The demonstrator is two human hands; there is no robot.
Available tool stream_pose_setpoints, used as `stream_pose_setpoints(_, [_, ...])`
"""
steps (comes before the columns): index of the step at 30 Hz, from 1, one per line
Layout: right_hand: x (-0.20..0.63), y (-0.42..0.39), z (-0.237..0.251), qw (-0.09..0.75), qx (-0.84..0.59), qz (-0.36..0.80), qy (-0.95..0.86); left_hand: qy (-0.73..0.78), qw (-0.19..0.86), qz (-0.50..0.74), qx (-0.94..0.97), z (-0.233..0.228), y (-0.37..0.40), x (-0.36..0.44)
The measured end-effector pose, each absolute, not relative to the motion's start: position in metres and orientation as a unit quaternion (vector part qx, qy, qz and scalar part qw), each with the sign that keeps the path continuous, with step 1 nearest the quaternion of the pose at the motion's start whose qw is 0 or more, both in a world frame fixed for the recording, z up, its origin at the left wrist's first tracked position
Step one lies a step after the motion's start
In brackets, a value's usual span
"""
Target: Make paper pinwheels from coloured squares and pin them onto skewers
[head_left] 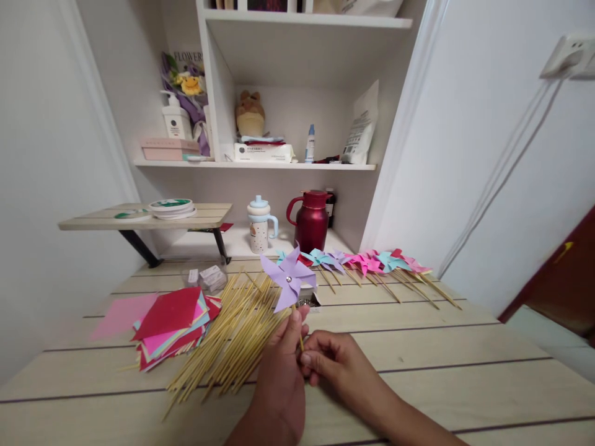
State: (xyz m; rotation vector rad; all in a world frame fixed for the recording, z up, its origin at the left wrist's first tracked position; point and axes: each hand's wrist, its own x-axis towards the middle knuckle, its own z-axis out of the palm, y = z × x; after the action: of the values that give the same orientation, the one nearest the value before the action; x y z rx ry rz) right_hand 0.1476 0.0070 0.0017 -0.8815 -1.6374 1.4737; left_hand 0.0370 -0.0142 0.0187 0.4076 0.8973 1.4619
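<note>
Desk (465, 365), pale wood. Bamboo sticks (227, 341), heap left of the lilac pinwheel (289, 277). Coloured paper squares (171, 325), stack farther left. Left hand (281, 365) and right hand (332, 359), both pinched on the pinwheel's stick, below it. Finished pinwheels (367, 263), row to its right.

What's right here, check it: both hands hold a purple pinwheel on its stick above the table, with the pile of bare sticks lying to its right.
One detail is wrong. The head view shows the left hand and right hand holding the purple pinwheel on its stick above the table, but the pile of bare sticks lies to its left, not its right.
</note>
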Motion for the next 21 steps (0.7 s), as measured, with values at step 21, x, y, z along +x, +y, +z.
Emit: stream_pose_setpoints(21, [0.168, 0.019, 0.026, 0.443, -0.417, 0.428, -0.668, 0.470, 0.600, 0.622, 0.180, 0.033, -0.009, 0.028])
